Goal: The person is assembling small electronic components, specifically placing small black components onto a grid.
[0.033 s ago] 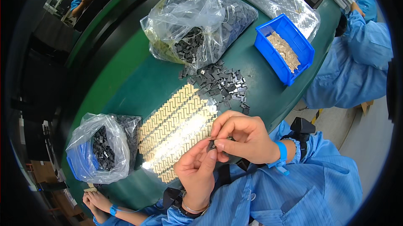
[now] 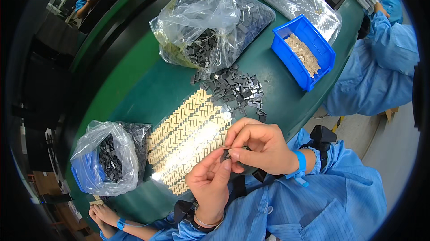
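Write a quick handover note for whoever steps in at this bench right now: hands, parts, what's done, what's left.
Left hand and right hand meet at the table edge, pinching one small dark part between the fingertips.
Loose pile of dark parts lies on the green table, spilling from the big clear bag.
Sheet of tan strips sits just left of the hands.
Blue bin holds tan pieces; the bagged blue bin on the left holds dark parts.
Done: cannot tell from here.
Left: the loose pile and the bag remain.
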A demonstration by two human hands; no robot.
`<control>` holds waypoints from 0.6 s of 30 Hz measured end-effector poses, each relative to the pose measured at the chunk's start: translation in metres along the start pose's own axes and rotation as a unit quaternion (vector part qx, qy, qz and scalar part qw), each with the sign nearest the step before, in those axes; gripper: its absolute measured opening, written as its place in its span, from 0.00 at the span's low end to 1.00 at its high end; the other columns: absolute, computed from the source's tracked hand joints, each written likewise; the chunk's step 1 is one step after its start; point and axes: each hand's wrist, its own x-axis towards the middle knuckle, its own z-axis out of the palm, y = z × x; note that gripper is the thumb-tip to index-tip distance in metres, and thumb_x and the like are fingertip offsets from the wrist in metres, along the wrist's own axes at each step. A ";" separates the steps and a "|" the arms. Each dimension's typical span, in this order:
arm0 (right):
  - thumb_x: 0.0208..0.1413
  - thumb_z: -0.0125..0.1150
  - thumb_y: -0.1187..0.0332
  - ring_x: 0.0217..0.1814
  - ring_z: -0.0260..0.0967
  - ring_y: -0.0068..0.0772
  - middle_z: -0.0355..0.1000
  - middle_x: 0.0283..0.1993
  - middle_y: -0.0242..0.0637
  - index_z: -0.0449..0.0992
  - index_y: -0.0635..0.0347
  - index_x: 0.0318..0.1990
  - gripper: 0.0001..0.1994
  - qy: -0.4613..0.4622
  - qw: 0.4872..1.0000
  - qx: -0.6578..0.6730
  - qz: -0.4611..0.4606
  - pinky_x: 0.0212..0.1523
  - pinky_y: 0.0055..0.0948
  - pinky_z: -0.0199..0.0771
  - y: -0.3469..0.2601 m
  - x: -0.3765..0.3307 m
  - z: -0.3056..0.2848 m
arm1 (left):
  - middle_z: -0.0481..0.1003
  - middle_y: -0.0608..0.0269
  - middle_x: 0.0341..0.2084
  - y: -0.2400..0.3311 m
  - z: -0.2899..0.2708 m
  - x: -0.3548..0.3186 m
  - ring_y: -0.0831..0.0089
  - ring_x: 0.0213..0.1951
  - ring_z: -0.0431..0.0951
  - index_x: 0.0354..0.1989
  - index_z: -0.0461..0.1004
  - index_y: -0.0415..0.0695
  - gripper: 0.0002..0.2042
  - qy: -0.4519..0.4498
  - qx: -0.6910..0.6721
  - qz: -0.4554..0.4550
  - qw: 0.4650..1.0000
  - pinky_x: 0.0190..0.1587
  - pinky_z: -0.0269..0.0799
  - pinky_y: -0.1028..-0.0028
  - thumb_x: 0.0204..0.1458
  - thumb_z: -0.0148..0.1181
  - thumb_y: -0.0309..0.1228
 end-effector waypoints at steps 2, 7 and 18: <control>0.49 0.56 0.82 0.37 0.65 0.22 0.63 0.42 0.40 0.71 0.68 0.29 0.01 0.002 1.000 -0.006 -0.004 0.37 0.21 0.69 0.001 0.000 0.000 | 0.75 0.48 0.34 -0.002 -0.002 0.000 0.69 0.29 0.77 0.46 0.68 0.31 0.14 -0.015 0.002 0.015 1.000 0.35 0.75 0.75 0.50 0.53 0.16; 0.48 0.57 0.82 0.39 0.65 0.22 0.63 0.41 0.38 0.71 0.66 0.28 0.02 0.001 1.000 -0.024 -0.020 0.39 0.22 0.68 0.001 0.003 -0.002 | 0.75 0.48 0.34 -0.001 -0.002 0.003 0.69 0.29 0.77 0.46 0.69 0.30 0.14 -0.015 0.013 0.012 1.000 0.34 0.75 0.75 0.50 0.53 0.16; 0.46 0.59 0.79 0.37 0.65 0.21 0.65 0.39 0.37 0.71 0.64 0.27 0.03 0.018 0.996 -0.086 -0.034 0.38 0.21 0.67 0.002 0.001 -0.002 | 0.75 0.48 0.35 -0.001 0.000 0.002 0.70 0.29 0.77 0.46 0.69 0.30 0.13 -0.017 0.012 0.010 1.000 0.35 0.75 0.75 0.49 0.53 0.15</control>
